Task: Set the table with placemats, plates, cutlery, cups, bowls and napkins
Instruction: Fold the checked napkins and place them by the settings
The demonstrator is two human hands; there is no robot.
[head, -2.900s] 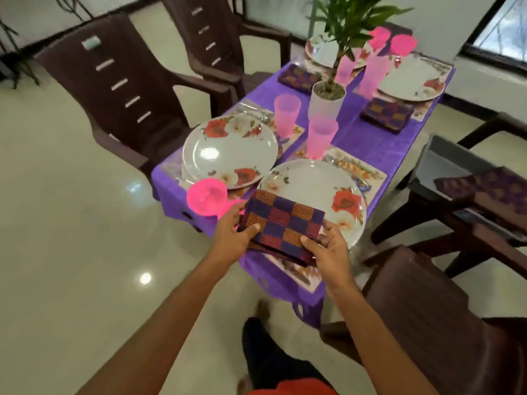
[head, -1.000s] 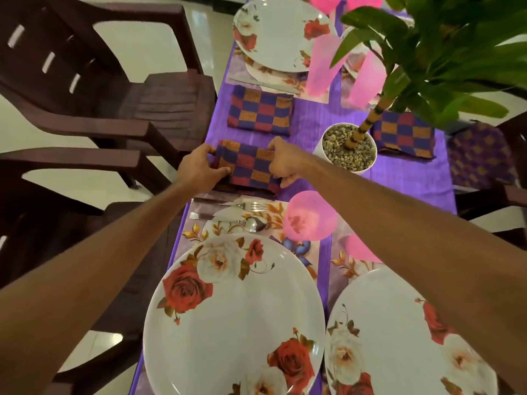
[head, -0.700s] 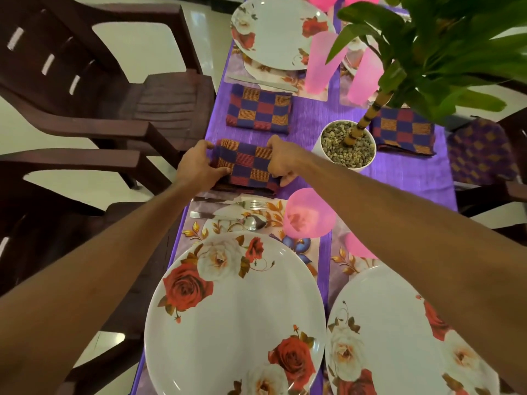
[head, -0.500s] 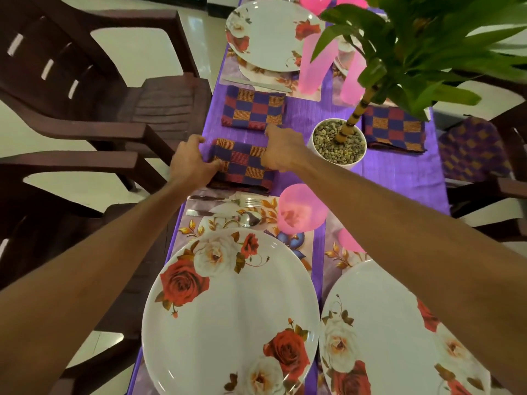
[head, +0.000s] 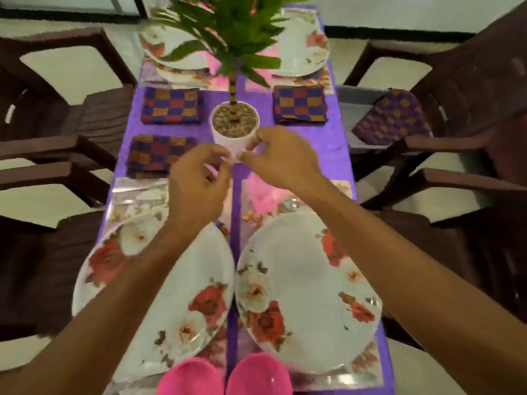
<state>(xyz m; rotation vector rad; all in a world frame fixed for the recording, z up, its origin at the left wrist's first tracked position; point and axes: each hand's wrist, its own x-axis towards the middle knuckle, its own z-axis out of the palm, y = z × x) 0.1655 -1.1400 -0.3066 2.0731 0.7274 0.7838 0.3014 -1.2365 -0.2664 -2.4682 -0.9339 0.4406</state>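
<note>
- My left hand (head: pixel 196 183) and right hand (head: pixel 281 158) hover empty, fingers loosely curled, above the middle of the purple cloth-covered table (head: pixel 338 155), just in front of the white pot of pebbles holding the green plant (head: pixel 235 129); neither grips anything.
- The folded checked purple-and-orange napkin (head: pixel 159 155) lies flat on the left, above the near-left floral white plate (head: pixel 159 295), placed to mirror the 2 far napkins.
- The spot above the near-right floral white plate (head: pixel 306 292) has no napkin, so I judge that 1 comes next; another checked cloth (head: pixel 392 116) waits on the right chair.
- Half a second ago both hands pressed the napkin's ends; now they are off it and drawn together at the centre.
</note>
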